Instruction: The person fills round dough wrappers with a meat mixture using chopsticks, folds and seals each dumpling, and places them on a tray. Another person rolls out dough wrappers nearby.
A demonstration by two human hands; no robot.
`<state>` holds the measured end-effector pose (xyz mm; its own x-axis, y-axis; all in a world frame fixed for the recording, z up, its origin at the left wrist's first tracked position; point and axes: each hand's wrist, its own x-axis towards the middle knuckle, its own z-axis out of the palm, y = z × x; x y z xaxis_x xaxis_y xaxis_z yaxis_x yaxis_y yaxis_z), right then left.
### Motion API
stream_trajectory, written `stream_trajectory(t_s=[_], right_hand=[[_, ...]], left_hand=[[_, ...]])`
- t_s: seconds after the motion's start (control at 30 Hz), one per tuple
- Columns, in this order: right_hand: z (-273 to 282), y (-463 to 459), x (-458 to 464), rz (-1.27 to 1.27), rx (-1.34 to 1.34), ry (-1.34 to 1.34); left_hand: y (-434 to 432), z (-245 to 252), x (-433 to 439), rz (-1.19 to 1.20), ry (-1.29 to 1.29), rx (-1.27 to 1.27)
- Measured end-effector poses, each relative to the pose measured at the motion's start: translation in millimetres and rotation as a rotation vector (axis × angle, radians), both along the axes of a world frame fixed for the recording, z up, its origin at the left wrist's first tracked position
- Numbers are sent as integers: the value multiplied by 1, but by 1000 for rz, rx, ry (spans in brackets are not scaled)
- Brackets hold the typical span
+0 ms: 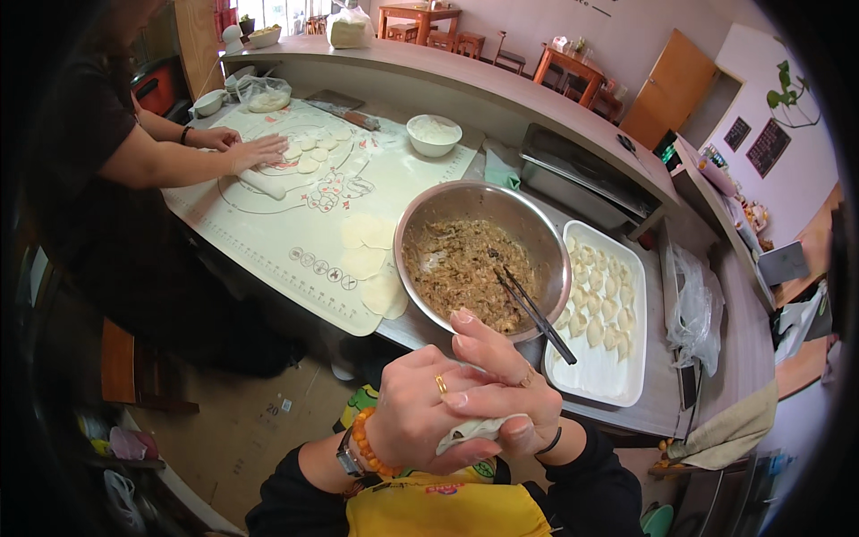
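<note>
My left hand [416, 409] and my right hand [513, 393] are pressed together over a dumpling [473, 433] of pale dough. Only the dumpling's lower edge shows, between my thumbs; my fingers hide the rest. Just beyond my hands stands a steel bowl [483, 194] of minced filling [463, 268]. Black chopsticks [533, 312] rest in it and lean over its right rim. A white tray [604, 376] to the right holds rows of folded dumplings [596, 305]. Left of the bowl, round dough wrappers [366, 258] lie partly overlapping.
Across a printed pastry mat [268, 231], a co-worker's hands [258, 154] touch a rolling pin [263, 182] near small dough pieces [312, 158]. A bowl of flour [434, 137] stands behind. Steel containers [584, 174] and a raised counter ledge [470, 74] bound the back.
</note>
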<state>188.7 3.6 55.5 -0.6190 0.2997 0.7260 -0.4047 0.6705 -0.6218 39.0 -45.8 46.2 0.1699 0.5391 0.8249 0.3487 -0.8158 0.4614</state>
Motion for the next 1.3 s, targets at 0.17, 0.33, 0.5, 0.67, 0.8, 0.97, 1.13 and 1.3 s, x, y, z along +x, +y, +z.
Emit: stream_trajectory(t_s=[0.17, 0.33, 0.5, 0.67, 0.8, 0.97, 1.13, 1.3], right_hand=[[6, -3, 5, -59, 81, -49], [-1, -3, 2, 45, 28, 38], [6, -12, -14, 78, 29, 189], [-20, -65, -91, 409, -259, 1290], [-34, -112, -88, 1342, -527, 1348], [-33, -117, -88, 1322, -553, 1336], [-25, -100, -89, 1102, -523, 1212], [-14, -36, -67, 509, -362, 543]], left_hand=[[-2, 9, 2, -108, -31, -73], [-3, 11, 4, -94, -51, -57], [-8, 8, 3, -187, 38, -68], [-17, 7, 5, -259, 152, -59], [-34, 8, 9, -317, 274, -44], [-43, 6, 10, -337, 337, -37], [-42, 2, 8, -332, 350, -48], [-12, -7, -5, -227, 238, -120]])
